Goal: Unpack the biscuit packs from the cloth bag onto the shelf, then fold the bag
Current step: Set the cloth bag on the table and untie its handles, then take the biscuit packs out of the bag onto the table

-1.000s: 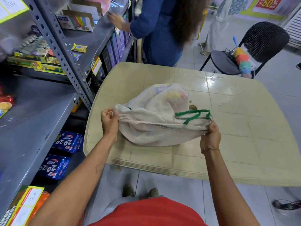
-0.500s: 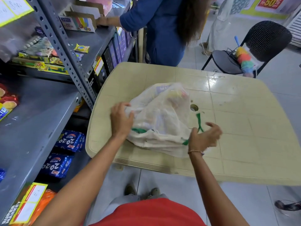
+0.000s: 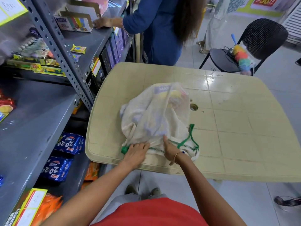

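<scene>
A: Status? The pale-yellow plastic worktop carries the off-white, green-trimmed cloth bag, still bulging.

B: Opening step. Left hand and right hand press its near edge, fingers extended, grasping nothing. Next: part the mouth.

Thin, matt, off-white cloth bag on glossy beige plastic table; grey matt metal shelf.

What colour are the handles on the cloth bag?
Green handles, on an off-white cloth bag; head view.
</scene>
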`<state>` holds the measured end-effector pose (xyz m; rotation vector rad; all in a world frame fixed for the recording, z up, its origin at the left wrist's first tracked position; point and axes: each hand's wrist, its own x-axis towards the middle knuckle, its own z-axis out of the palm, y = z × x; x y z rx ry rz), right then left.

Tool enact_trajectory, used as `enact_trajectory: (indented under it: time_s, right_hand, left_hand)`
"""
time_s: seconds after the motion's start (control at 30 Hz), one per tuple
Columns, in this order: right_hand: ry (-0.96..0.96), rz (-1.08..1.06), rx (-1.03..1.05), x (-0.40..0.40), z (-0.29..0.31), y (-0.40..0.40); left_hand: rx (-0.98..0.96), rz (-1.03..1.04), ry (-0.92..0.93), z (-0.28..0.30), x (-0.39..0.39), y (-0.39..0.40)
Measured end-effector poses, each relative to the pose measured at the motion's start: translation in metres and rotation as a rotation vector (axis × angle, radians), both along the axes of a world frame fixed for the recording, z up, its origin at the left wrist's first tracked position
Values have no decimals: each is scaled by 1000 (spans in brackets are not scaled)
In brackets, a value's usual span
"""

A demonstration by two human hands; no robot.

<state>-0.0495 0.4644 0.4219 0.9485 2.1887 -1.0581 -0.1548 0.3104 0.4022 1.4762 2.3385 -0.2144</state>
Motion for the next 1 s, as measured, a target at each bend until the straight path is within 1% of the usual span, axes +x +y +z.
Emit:
enact_trajectory:
  time_s: [0.03, 0.07, 0.1, 0.13, 0.17, 0.2, 0.23, 0.27, 0.3, 0.37, 0.4, 0.43, 0.47, 0.57, 0.6, 0.67, 0.73, 0.83, 0.9, 0.93, 1.0]
  right_hand:
    - [-45, -24, -40, -2, -2, -3]
    - [-102, -3, -18, -5, -5, -8]
    - [-135, 45, 66, -10, -6, -14]
    - [-124, 91, 185, -15, -7, -21]
    - [-84, 92, 269, -19, -9, -28]
    - [-55, 67, 283, -20, -11, -33]
    - [-52, 44, 257, -22, -12, -39]
    - [-62, 30, 218, -23, -10, -43]
    - [-75, 25, 181, -26, -7, -48]
    - [-75, -1, 102, -29, 2, -52]
    - [-64, -31, 77, -32, 8, -51]
    - [-36, -65, 79, -34, 16, -47]
    - [6, -118, 103, -38, 25, -42]
    - [135, -285, 234, -45, 56, -18]
    - [163, -325, 252, -47, 66, -10]
    - [246, -431, 275, -51, 81, 2]
    - [414, -614, 299, -56, 93, 11]
    - [708, -805, 307, -56, 102, 13]
    - [878, -890, 406, -54, 104, 9]
    - [941, -904, 450, -54, 105, 7]
    - [1032, -852, 493, -58, 102, 8]
  left_hand:
    - [1, -26, 16, -1, -8, -1]
    - [1, -49, 7, 2, -17, -3]
    - [-18, -66, -11, 3, -27, -5]
    - [-13, -71, -55, 4, -37, -8]
    - [6, -57, -92, 6, -47, -11]
    - [-5, -31, -113, 7, -57, -11]
    - [2, 0, -139, 8, -64, -14]
    - [-30, 8, -119, 12, -73, -17]
    - [-7, 103, -134, 16, -83, -22]
    - [64, 202, -105, 22, -99, -30]
    - [107, 202, -147, 28, -106, -32]
    - [157, 204, -241, 36, -109, -30]
    - [209, 202, -282, 44, -110, -28]
    - [521, 289, -443, 70, -99, -11]
    - [577, 301, -502, 78, -91, -3]
    - [565, 200, -638, 90, -68, 13]
    - [516, 113, -781, 97, -43, 29]
    - [407, 131, -942, 90, -19, 47]
    - [402, 193, -956, 85, -18, 55]
    - [447, 226, -907, 86, -21, 60]
    - [582, 281, -728, 89, -27, 70]
